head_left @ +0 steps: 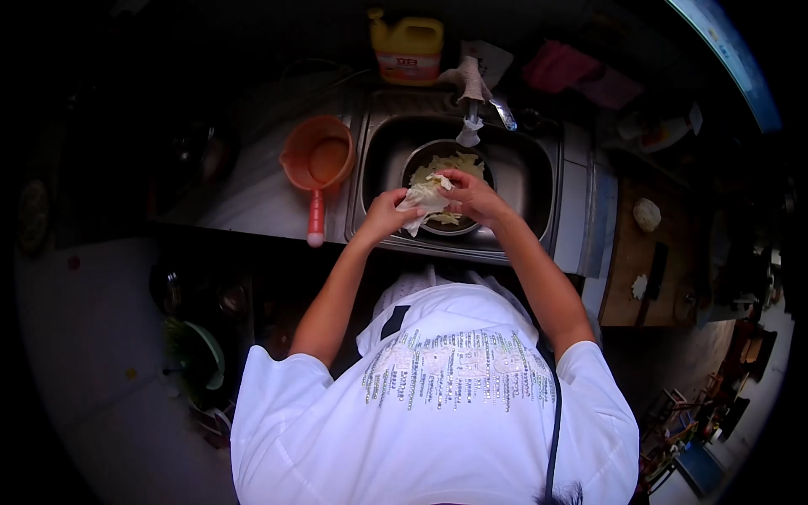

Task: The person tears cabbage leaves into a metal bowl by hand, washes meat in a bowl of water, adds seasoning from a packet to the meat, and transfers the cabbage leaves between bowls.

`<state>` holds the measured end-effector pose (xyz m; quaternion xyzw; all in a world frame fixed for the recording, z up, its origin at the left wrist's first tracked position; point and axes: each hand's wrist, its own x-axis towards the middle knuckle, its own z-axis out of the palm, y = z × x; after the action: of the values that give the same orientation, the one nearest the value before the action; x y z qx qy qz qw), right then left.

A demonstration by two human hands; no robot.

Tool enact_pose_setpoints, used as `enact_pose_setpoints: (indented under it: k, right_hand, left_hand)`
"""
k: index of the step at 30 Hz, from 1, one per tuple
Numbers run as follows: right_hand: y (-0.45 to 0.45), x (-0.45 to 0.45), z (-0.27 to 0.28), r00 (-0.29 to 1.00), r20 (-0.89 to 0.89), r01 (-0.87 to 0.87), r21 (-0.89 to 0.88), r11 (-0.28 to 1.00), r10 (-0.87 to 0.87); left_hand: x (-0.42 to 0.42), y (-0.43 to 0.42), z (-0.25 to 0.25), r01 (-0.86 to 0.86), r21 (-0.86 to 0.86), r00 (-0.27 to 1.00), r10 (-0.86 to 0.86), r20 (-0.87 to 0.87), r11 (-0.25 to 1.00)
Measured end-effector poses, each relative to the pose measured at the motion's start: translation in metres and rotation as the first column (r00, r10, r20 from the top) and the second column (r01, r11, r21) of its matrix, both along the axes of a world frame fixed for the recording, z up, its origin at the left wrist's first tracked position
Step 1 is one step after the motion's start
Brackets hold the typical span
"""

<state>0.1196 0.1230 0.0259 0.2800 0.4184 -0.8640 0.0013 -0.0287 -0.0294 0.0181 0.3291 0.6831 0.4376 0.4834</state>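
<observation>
Over a steel sink (pixel 539 189), both of my hands hold a pale cabbage leaf (pixel 423 200). My left hand (pixel 385 216) has its fingers closed on the leaf's left side. Pinched at the leaf's right and upper edge are the fingers of my right hand (pixel 473 197). Beneath them, a round metal bowl (pixel 409 162) stands in the sink with torn pale leaf pieces (pixel 465 164) in it. The faucet (pixel 474 105), wrapped in cloth, rises behind the bowl.
An orange dipper (pixel 318 160) lies on the counter left of the sink. A yellow jug (pixel 407 50) stands behind it. At the right, a wooden board (pixel 631 252) bears a pale cabbage piece (pixel 646 215) and a dark knife (pixel 656 269). Pink cloth (pixel 562 66) lies at the back right.
</observation>
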Motion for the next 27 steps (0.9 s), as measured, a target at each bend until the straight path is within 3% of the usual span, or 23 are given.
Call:
enact_pose_setpoints:
  k: [1,3,9,18,20,23,25,26,27]
  right_hand:
    - [0.001,0.002,0.0,1.0,0.001,0.001,0.002,1.0,-0.001]
    - [0.002,0.004,0.0,0.994,0.041,0.112,-0.2,0.973,-0.106]
    - [0.011,0.007,-0.023,0.908,0.227,0.378,-0.08,0.922,-0.353]
    - [0.017,0.011,-0.04,0.96,0.145,0.246,-0.04,0.968,-0.238]
    - [0.014,0.01,-0.035,0.948,0.172,0.276,-0.03,0.961,-0.267]
    - [0.014,0.009,-0.035,0.931,0.186,0.319,0.005,0.948,-0.314]
    - [0.015,0.007,-0.045,0.927,0.175,0.332,0.029,0.943,-0.332]
    - [0.013,0.004,-0.058,0.917,0.108,0.256,0.579,0.774,-0.384]
    - [0.01,0.001,-0.056,0.919,0.024,0.119,0.934,0.337,-0.393]
  left_hand:
    - [0.001,-0.001,0.004,0.008,-0.019,0.999,-0.009,-0.037,1.0]
    - [0.003,-0.003,0.007,0.016,-0.037,0.997,-0.018,-0.073,0.999]
    - [-0.008,-0.014,-0.011,0.024,-0.069,0.994,-0.031,-0.102,0.997]
    - [-0.006,-0.019,-0.002,-0.013,-0.094,0.998,0.008,-0.061,0.995]
    - [-0.002,-0.017,-0.007,-0.124,-0.046,0.986,0.128,0.104,0.991]
    - [0.002,-0.014,-0.015,-0.196,0.014,0.958,0.189,0.215,0.98]
    - [0.004,-0.012,-0.011,-0.189,0.005,0.969,0.186,0.16,0.982]
    - [0.004,-0.011,-0.008,-0.18,-0.005,0.978,0.18,0.105,0.984]
    - [0.004,-0.011,-0.008,-0.181,-0.007,0.978,0.181,0.106,0.983]
